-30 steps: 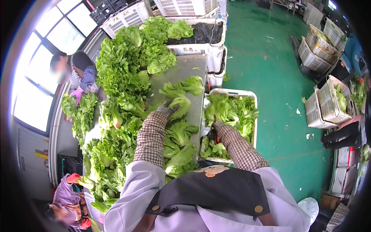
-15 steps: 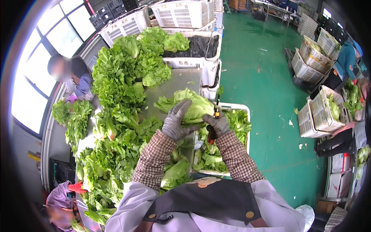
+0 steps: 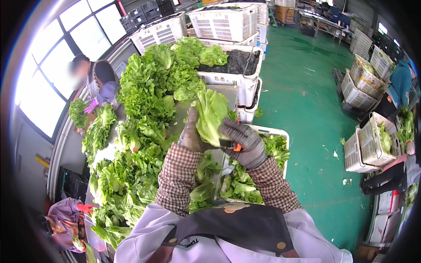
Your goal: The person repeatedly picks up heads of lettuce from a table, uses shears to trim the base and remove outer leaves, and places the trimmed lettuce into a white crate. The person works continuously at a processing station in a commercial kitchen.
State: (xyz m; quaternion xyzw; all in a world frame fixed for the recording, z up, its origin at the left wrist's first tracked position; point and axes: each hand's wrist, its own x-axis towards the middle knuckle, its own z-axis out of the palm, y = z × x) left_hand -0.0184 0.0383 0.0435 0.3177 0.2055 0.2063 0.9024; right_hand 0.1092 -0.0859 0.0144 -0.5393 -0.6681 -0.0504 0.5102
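A head of green leaf lettuce [image 3: 211,115] stands tilted between my hands, its leafy end up and its pale base low. My left hand [image 3: 191,135], in a grey glove, closes round its left side. My right hand [image 3: 246,143], gloved too, is wrapped round a black-and-orange hand tool [image 3: 237,147], with its fingers against the lettuce's right side near the base. Most of the tool is hidden by the glove, so its working end cannot be made out. Below my hands lie the metal table [image 3: 179,125] and a white crate of lettuce [image 3: 287,144].
A large lettuce pile [image 3: 142,114] covers the table's left. Stacked white crates [image 3: 223,24] stand beyond it, one lined with black plastic [image 3: 232,63]. One co-worker [image 3: 98,81] is at the far left, another [image 3: 66,223] at the near left. More crates [image 3: 362,147] stand right, across the green floor.
The lettuce has been turned from lying sideways to standing upright, and lifted slightly. My right hand has turned over, hiding more of the tool. The whole view has shifted a little.
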